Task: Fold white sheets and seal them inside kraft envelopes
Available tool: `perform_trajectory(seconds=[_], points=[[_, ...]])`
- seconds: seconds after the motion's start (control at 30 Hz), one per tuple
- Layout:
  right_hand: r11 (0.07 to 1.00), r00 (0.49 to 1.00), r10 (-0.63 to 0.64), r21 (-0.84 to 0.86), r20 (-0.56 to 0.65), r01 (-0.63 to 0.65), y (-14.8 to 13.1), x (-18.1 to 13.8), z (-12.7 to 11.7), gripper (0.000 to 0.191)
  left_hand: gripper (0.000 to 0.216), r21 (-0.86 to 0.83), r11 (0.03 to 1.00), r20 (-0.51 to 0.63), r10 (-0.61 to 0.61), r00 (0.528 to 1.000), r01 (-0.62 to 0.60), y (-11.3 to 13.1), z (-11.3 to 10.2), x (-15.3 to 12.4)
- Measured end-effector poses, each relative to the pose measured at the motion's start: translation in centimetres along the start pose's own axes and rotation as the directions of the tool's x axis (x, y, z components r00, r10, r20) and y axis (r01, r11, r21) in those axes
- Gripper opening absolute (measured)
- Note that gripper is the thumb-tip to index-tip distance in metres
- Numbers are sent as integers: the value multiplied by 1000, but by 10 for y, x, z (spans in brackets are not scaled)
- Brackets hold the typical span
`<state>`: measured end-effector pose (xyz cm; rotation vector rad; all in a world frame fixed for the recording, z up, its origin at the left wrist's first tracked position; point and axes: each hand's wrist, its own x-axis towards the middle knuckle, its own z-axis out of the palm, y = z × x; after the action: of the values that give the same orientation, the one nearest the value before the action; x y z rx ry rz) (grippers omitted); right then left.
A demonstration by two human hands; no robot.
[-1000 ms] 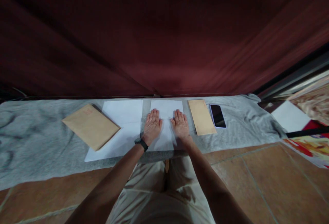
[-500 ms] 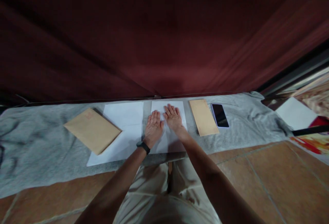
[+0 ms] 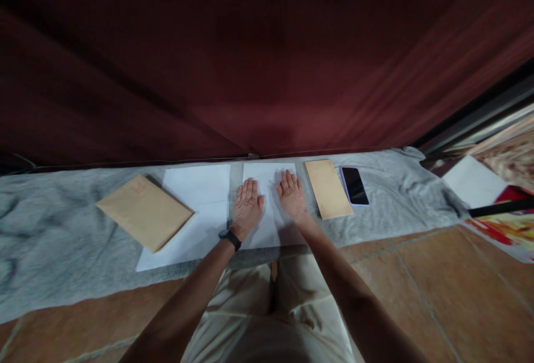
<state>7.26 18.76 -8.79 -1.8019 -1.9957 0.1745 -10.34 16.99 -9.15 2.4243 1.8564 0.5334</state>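
Note:
A white sheet of paper (image 3: 267, 224) with a lengthwise crease lies in front of me on the grey cloth. My left hand (image 3: 247, 205) rests flat on its left side, fingers stretched out. On its right side lies my right hand (image 3: 291, 195), palm down, fingers slightly spread. Neither hand grips anything. To the left are more white paper (image 3: 204, 196) and, overlapping it, a brown envelope stack (image 3: 146, 213). A narrower brown envelope (image 3: 329, 189) sits just right of my right hand.
A phone (image 3: 355, 186) with a dark screen lies beyond the narrow envelope. The grey cloth (image 3: 396, 202) covers the surface and is rumpled at both ends. A dark red curtain (image 3: 267, 74) hangs behind. At the far right is a white panel (image 3: 475, 181).
My right hand has slid to the right across the creased sheet, away from my left hand. The left hand stays at nearly the same place on the paper.

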Motion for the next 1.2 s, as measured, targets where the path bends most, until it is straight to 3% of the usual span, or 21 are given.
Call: perform_trajectory(seconds=[0.17,0.47,0.63,0.77,0.87,1.03,1.2], points=[[990,986,-139,32,93,137,-13,-55,-7,55,59,-7,999,2,49,999,-49,-1,-3,-2],[991,996,-94,-95,-5,93,5,-89,-16,54,61,54,998,83,35,996,-39,6,-14,-14],[981,987,-159,-112,-13,157,17,-113,-28,52,59,56,992,132,102,986,-110,8,-30,-56],[981,985,-169,-94,-20,167,23,-135,-36,51,58,-8,944,223,324,919,-331,7,-50,-98],[987,989,-142,-84,-35,139,23,-147,-39,51,61,-29,921,263,381,886,-388,7,-63,-115],[987,988,-152,-59,-4,152,20,-157,-44,51,55,-21,941,281,330,901,-338,15,-70,-114],[968,967,-248,-16,67,249,24,-163,-53,54,54,-34,944,301,324,897,-329,21,-74,-110]])
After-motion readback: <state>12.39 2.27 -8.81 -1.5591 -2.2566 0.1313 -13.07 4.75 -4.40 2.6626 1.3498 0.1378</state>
